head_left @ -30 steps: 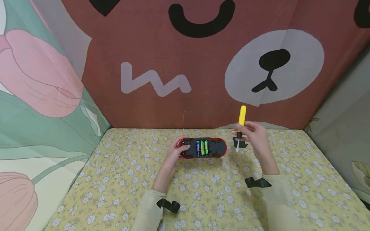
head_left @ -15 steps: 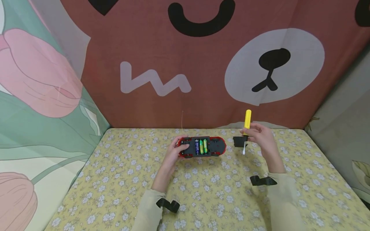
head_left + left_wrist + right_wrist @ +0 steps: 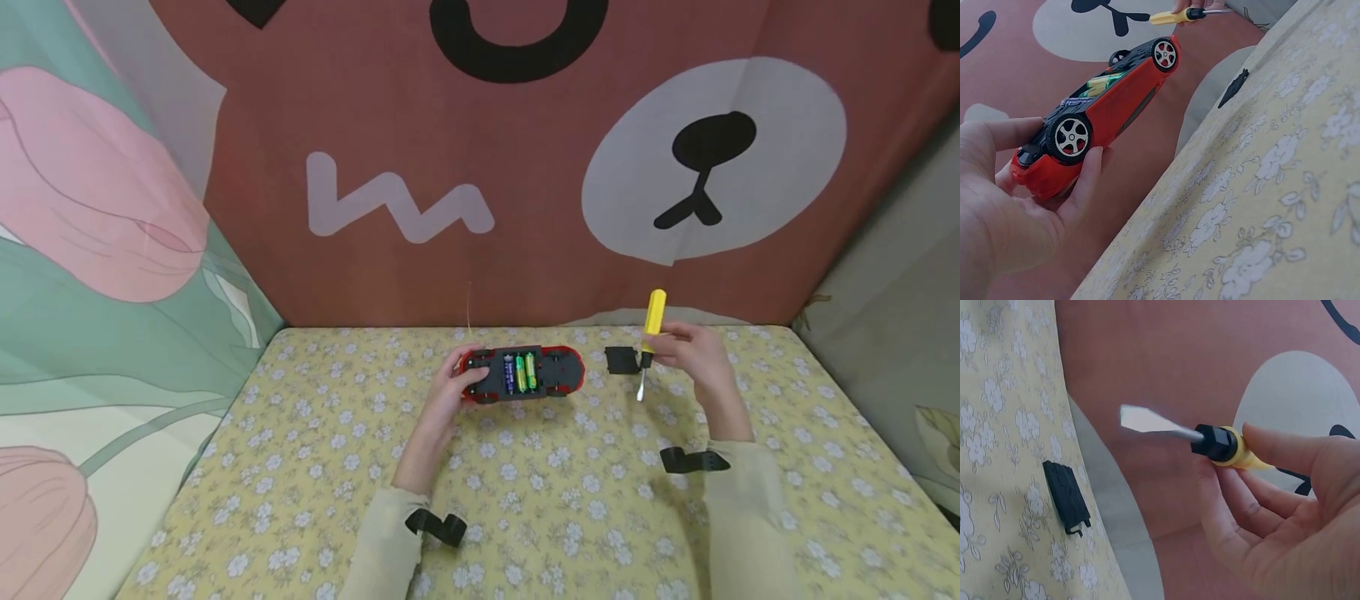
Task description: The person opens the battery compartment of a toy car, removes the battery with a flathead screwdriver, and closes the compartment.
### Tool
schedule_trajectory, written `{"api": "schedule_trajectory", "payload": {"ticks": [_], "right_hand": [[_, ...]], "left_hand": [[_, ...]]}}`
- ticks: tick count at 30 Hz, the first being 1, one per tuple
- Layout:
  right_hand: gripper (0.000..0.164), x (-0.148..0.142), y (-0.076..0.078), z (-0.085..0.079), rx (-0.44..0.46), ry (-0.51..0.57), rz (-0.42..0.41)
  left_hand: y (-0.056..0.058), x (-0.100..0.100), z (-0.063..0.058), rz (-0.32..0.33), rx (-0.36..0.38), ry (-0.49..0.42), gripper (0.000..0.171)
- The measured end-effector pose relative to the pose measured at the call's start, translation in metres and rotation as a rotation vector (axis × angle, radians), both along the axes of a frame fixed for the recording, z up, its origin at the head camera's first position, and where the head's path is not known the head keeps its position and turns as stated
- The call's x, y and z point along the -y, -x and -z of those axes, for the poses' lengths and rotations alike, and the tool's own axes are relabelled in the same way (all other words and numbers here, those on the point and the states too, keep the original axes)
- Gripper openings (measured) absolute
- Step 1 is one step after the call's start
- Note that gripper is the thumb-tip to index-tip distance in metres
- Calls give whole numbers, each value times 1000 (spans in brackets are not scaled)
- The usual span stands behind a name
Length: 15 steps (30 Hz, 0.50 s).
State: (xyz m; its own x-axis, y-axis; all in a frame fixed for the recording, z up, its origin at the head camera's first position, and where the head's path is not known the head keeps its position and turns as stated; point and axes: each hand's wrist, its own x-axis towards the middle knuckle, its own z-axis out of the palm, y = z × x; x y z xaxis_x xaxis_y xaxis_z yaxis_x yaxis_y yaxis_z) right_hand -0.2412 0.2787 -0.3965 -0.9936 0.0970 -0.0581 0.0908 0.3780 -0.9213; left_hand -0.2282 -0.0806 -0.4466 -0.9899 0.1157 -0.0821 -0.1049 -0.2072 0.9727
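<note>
My left hand (image 3: 447,389) grips the rear or front end of a red toy car (image 3: 1119,109), thumb on its black underside. The car is turned belly up toward the head camera, raised over the table. Its uncovered battery bay holds one purple battery (image 3: 510,374) and two green ones (image 3: 526,372). In my right hand (image 3: 697,358) a yellow-handled screwdriver (image 3: 654,315) is pinched near its black collar, with the flat blade (image 3: 1144,419) pointing down in the head view. A black battery cover (image 3: 622,360) lies on the table just left of the screwdriver.
A yellow floral cloth (image 3: 525,517) covers the table. Behind its far edge hangs a red-brown cartoon backdrop (image 3: 405,283). A thin antenna wire (image 3: 469,310) rises from the car's left end. Black wrist straps (image 3: 693,460) sit on both sleeves.
My right hand has moved rightward with the screwdriver, away from the battery cover, which now shows beside it. The left hand keeps its grip on the car; the head view has tilted slightly.
</note>
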Motion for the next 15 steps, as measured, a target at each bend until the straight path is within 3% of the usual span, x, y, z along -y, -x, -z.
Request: {"api": "schedule_trajectory", "payload": {"ticks": [7, 15], "right_hand": [[66, -6, 4, 2, 33, -50, -64], [62, -20, 8, 13, 142, -90, -145]], "left_hand": [[1, 2, -2, -5, 2, 3, 51], [0, 1, -1, 0, -5, 28, 53]]}}
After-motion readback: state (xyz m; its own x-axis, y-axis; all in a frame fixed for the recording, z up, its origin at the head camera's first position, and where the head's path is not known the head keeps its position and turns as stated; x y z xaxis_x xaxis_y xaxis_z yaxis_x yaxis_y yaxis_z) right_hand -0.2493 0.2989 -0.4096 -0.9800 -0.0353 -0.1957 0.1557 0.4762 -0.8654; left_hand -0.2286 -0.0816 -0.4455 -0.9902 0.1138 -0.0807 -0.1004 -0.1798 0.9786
